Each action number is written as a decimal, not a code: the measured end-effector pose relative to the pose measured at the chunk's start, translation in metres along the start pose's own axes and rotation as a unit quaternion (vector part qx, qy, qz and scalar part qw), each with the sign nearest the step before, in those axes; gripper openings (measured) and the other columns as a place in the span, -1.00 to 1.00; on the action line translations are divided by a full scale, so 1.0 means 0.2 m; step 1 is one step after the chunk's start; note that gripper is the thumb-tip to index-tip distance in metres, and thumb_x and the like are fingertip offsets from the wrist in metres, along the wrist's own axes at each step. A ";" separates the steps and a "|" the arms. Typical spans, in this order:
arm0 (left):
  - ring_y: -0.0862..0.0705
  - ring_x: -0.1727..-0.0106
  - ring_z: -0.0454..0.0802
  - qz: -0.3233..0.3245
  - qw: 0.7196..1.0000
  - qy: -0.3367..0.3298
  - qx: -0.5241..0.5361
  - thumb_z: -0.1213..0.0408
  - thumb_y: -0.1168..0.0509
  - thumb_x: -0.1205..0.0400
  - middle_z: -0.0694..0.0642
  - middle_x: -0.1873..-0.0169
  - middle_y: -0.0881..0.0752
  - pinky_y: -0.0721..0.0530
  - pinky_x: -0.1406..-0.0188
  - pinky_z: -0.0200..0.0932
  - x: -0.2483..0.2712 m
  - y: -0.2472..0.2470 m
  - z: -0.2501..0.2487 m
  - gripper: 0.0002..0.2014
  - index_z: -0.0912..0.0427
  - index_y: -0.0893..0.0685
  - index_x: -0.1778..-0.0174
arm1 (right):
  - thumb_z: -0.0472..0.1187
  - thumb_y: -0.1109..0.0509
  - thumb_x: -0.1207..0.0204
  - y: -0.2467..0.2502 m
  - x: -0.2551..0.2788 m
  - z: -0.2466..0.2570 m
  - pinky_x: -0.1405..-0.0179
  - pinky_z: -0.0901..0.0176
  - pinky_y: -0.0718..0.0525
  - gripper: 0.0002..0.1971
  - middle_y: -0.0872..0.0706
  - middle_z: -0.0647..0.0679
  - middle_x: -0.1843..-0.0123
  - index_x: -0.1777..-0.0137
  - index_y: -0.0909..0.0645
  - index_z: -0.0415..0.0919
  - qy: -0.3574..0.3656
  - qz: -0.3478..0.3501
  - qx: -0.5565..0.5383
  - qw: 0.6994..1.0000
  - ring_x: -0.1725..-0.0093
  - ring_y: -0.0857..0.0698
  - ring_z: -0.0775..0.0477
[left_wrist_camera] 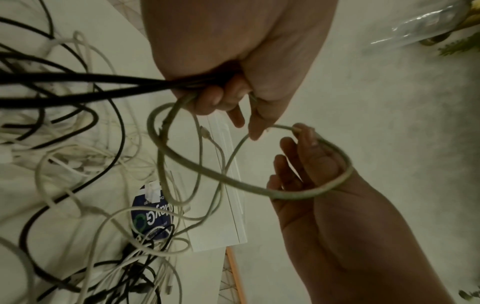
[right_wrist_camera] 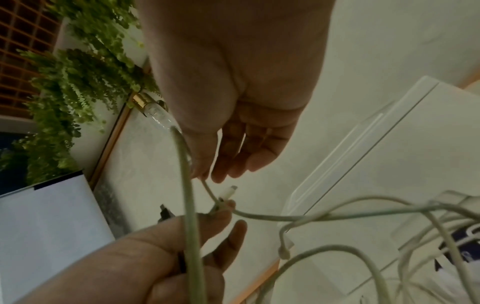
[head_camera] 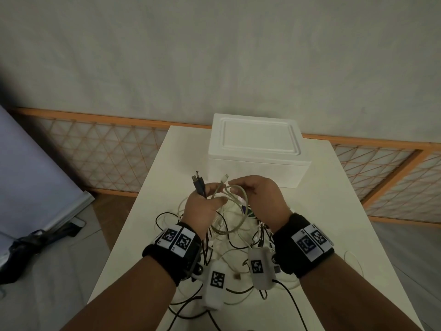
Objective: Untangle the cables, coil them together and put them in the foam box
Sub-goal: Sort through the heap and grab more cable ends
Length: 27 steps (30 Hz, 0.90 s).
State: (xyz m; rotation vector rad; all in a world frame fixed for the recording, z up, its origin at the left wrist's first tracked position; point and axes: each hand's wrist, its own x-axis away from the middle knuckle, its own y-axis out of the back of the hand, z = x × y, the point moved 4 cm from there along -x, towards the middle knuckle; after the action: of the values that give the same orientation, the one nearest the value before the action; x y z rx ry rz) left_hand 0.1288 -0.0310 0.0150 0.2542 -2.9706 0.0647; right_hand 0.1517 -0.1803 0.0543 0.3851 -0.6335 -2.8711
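With the left hand (head_camera: 202,206) gripping the black cables (head_camera: 199,185) and the right hand (head_camera: 260,194) pinching the pale cable's (head_camera: 238,211) loop, pulling could tighten the tangle (head_camera: 229,247).

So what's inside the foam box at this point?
Cannot be seen: the foam box stands closed, its lid covering the inside. The cables in view lie tangled on the table or are gripped in both hands.

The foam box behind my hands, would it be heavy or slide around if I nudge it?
The foam box is probably light for its size, being white foam. It may slide easily on the smooth table. Its lid looks closed and could lift off.
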 end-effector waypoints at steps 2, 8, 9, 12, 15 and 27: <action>-0.58 0.55 -0.34 0.003 1.000 0.002 0.003 0.38 -0.48 -0.52 -0.16 0.53 -0.71 -0.47 0.40 -0.26 0.01 -0.01 0.00 -0.93 0.11 -0.79 0.21 | -0.23 -0.52 -0.46 -0.02 0.00 0.00 0.19 0.29 -0.70 -0.87 -0.81 -0.01 0.13 0.01 -0.82 -0.15 0.003 0.026 -0.004 1.000 0.20 -0.75 0.20; -0.53 0.59 -0.30 -0.013 0.999 -0.009 0.042 0.35 -0.43 -0.58 -0.13 0.58 -0.68 -0.41 0.45 -0.33 0.02 -0.01 -0.04 -0.90 0.13 -0.83 0.22 | -0.25 -0.55 -0.42 -0.05 0.01 -0.11 0.22 0.24 -0.63 -0.79 -0.71 0.07 0.23 -0.05 -0.73 -0.10 -0.055 0.042 0.078 0.995 0.28 -0.67 0.09; -0.55 0.53 -0.24 -0.020 0.998 -0.007 0.057 0.31 -0.45 -0.56 -0.13 0.54 -0.69 -0.44 0.38 -0.28 0.01 0.00 -0.04 -0.94 0.13 -0.84 0.18 | -0.19 -0.54 -0.44 -0.06 0.02 -0.14 0.19 0.30 -0.59 -0.84 -0.68 0.13 0.26 -0.02 -0.74 -0.12 -0.057 0.070 0.130 0.987 0.29 -0.65 0.14; -0.52 0.24 -0.02 -0.033 0.993 0.003 0.114 0.24 -0.49 -0.52 0.10 0.26 -0.69 -0.47 0.23 -0.14 0.00 0.02 -0.06 -0.95 0.02 -0.87 0.20 | -0.13 -0.43 -0.53 -0.06 0.05 -0.20 0.32 0.53 -0.39 -0.90 -0.57 0.24 0.37 0.19 -0.73 -0.07 -0.050 0.111 0.213 0.969 0.35 -0.53 0.31; -0.48 0.51 -0.18 -0.044 0.980 -0.009 0.191 0.34 -0.44 -0.55 0.01 0.37 -0.70 -0.44 0.53 -0.38 0.00 0.04 -0.12 -0.92 0.21 -0.82 0.09 | -0.17 -0.35 -0.57 -0.03 0.07 -0.30 0.29 0.38 -0.39 -0.80 -0.64 0.09 0.31 0.30 -0.62 -0.05 -0.076 0.125 0.278 0.949 0.29 -0.58 0.15; -0.65 0.42 -0.15 0.086 0.988 0.018 0.128 0.29 -0.54 -0.36 0.10 -0.02 -0.79 -0.55 0.35 -0.32 -0.01 -0.06 -0.05 -0.62 0.12 -0.78 -0.12 | -0.26 -0.22 -0.67 0.12 0.00 -0.13 0.17 0.03 -0.72 -0.82 -0.75 0.02 0.21 0.05 -0.66 -0.18 -0.072 0.037 0.116 0.990 0.28 -0.75 -0.05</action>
State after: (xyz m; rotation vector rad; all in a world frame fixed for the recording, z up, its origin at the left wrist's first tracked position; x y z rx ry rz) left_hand 0.1345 -0.0417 0.0244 0.0250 -2.9371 0.4688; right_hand 0.1613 -0.2109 0.0418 0.1801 -0.9906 -2.7797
